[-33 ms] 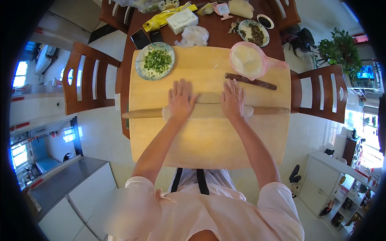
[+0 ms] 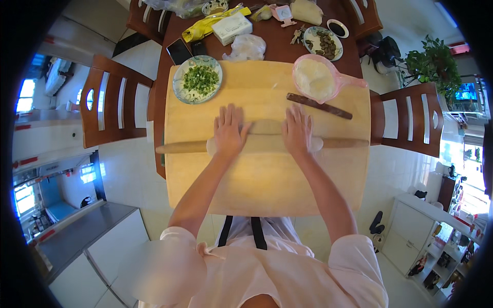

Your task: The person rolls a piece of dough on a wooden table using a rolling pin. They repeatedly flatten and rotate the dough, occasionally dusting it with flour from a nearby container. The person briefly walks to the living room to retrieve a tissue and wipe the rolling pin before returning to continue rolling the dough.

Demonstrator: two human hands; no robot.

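A long wooden rolling pin (image 2: pixel 179 148) lies crosswise on a pale wooden board (image 2: pixel 267 190), its two ends sticking out past a sheet of dough (image 2: pixel 264 145). The dough appears wrapped around the pin's middle, and a rounded pale edge shows between my hands on its far side. My left hand (image 2: pixel 229 131) rests palm down over the left part of the dough, thumb spread toward the middle. Over the right part lies my right hand (image 2: pixel 298 129), also palm down with fingers stretched forward and floury. Neither hand's fingers wrap around anything.
Chopped green onions fill a plate (image 2: pixel 181 95) at the board's far left. A pink strainer-like scoop (image 2: pixel 349 81) of flour and a dark stick (image 2: pixel 319 106) sit far right. Behind are a phone (image 2: pixel 178 51), tissue pack (image 2: pixel 232 28), plastic bag (image 2: pixel 246 47) and another plate (image 2: pixel 308 37). Chairs flank the table.
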